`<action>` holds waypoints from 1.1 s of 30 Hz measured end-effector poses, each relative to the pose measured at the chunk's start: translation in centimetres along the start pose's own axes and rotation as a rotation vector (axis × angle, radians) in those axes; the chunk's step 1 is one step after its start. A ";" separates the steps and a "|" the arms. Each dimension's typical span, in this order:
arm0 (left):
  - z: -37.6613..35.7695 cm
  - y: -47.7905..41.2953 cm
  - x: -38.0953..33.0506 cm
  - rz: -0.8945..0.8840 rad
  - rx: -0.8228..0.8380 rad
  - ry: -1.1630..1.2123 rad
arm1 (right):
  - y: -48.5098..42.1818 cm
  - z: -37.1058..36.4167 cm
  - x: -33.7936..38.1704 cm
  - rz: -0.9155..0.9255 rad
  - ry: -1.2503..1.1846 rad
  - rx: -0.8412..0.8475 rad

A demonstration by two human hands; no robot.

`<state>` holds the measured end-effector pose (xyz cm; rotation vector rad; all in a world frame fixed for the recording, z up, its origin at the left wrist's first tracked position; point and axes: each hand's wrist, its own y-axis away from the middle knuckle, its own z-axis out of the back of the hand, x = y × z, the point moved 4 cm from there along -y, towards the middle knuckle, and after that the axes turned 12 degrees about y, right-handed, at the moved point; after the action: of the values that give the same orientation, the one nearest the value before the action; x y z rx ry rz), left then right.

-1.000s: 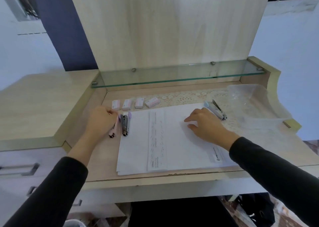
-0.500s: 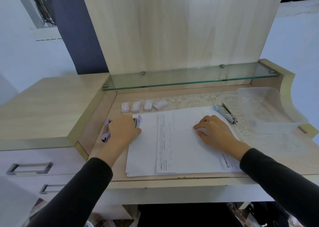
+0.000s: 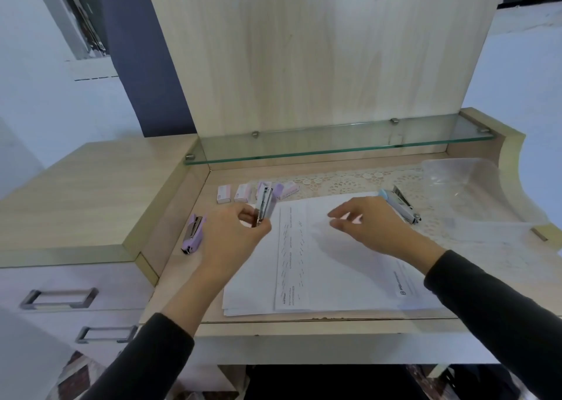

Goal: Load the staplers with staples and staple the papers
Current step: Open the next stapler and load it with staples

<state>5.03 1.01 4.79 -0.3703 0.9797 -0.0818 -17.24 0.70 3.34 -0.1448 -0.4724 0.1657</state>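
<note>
My left hand [image 3: 235,235] grips a lilac stapler [image 3: 265,204] and holds it lifted, tilted up, over the top left corner of the paper stack [image 3: 322,266]. A second lilac stapler [image 3: 192,234] lies on the desk to the left of that hand. My right hand [image 3: 369,224] hovers just above the papers with fingers spread and holds nothing. A light blue stapler [image 3: 400,205] lies opened at the papers' top right corner. Several small pink-white staple boxes [image 3: 234,193] stand in a row behind the papers, partly hidden by the lifted stapler.
A glass shelf [image 3: 334,148] hangs low over the back of the desk. A lace mat [image 3: 346,183] and a clear plastic sheet [image 3: 474,199] cover the right side. A raised wooden ledge [image 3: 91,193] and drawers [image 3: 60,299] flank the left.
My left hand has picked one lilac stapler up off the desk and raised it. My right hand has lifted off the papers and spread its fingers. The camera has shifted left.
</note>
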 end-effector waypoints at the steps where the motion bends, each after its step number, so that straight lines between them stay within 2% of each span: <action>1: -0.7 0.3 -0.4 -0.024 0.007 0.034 | -0.1 0.2 0.5 -0.014 -0.118 0.004; 5: -4.0 1.3 -2.1 -0.088 0.070 0.072 | -0.1 0.2 1.5 -0.129 -0.601 0.058; 9: -6.6 2.2 -2.9 -0.104 0.146 0.093 | 0.1 0.7 0.9 -0.173 -0.787 0.000; 15: -8.0 1.3 -2.8 -0.003 0.336 0.310 | 0.7 0.8 -1.0 -0.171 -0.698 -0.021; 21: -9.0 -0.1 -4.3 -0.086 0.399 0.407 | 1.1 0.9 -1.7 -0.101 -0.566 -0.055; 33: -9.5 -0.4 -4.2 -0.129 0.357 0.461 | 0.5 0.2 -1.1 -0.087 -0.488 -0.093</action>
<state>-5.16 -0.98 3.54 -0.0825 1.3672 -0.4697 -18.39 1.00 2.94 -0.1746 -0.9718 0.0926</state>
